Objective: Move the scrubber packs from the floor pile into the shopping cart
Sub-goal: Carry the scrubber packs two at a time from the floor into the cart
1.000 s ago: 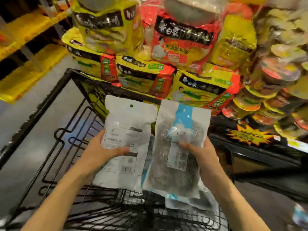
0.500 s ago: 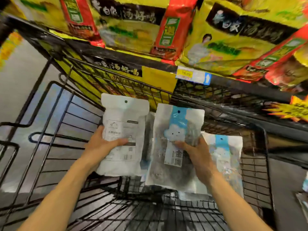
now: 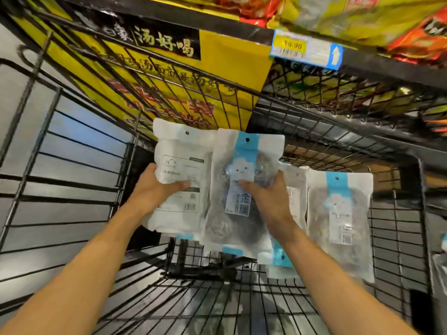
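The black wire shopping cart [image 3: 399,250] already holds a scrubber pack [image 3: 341,228] against its right wall. Above its basket, the left hand [image 3: 154,189] pinches a white-backed pack [image 3: 179,160] and the right hand [image 3: 266,201] a blue-striped pack [image 3: 232,213]. These look light, crinkly and slippery, so a thumb-over grip at mid-body seems safest.

Cart: I see the black wire shopping cart [image 3: 420,213]
Right wall: blue-striped scrubber pack [image 3: 338,228] rests against it, another beside
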Motion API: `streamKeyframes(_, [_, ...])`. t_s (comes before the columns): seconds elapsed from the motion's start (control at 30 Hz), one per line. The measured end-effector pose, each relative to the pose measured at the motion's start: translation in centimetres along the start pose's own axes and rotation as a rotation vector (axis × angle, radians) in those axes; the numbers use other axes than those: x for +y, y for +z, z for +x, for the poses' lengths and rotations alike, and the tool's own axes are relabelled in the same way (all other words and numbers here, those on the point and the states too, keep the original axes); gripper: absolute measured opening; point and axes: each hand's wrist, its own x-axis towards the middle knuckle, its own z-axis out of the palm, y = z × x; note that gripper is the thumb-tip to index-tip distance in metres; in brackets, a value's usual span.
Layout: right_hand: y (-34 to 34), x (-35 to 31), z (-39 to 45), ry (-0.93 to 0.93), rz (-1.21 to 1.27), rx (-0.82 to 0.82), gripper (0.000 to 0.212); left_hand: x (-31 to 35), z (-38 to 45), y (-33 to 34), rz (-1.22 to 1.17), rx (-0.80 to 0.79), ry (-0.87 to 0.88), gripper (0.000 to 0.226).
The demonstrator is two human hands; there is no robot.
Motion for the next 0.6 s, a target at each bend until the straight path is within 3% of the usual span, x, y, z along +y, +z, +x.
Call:
streamKeyframes(0.23, [0.7,-0.1,-1.4,-0.092,-0.221,0.125,0.066,0.4,-1.0,1.2,0.179,0.133,0.047,0.073])
streamKeyframes(0.43, [0.2,-1.0,-2.4,-0.17,-0.325,0.211,0.094,1.6,-2.8,1.9,0.443,0.279,0.248,0.13])
streamKeyframes(0.53, [-0.5,-1.8,-3.5,-0.222,-0.47,0.241,0.096,2.6,-3.6,1.0,0.584,0.339,0.391,0.12])
streamKeyframes(0.6, [-1.2,-2.4,-4.1,-0.266,-0.55,0.256,0.09,3.6,-4.6,0.0,0.654,0.294,0.464,0.109])
